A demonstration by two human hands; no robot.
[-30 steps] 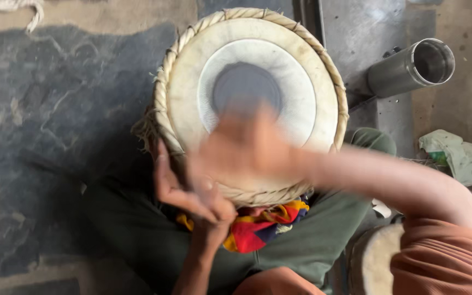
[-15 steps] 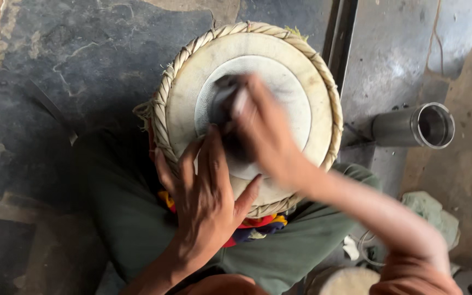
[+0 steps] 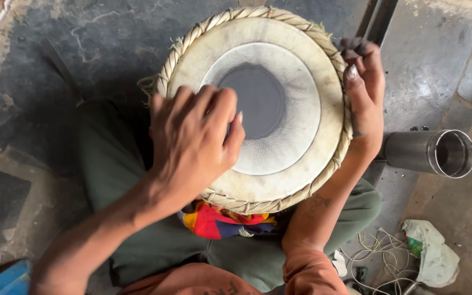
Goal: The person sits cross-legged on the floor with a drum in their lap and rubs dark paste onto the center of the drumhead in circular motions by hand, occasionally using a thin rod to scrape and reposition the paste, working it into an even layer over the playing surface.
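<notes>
pale drum (image 3: 279, 147), dark centre, braided rim

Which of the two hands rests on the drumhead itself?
The left hand: its fingers lie on the skin of the drum beside the dark centre patch. The right hand is off the head, against the braided rim at the drum's side.

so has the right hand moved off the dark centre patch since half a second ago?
Yes. The right hand went from the dark patch out to the drum's right rim.
</notes>
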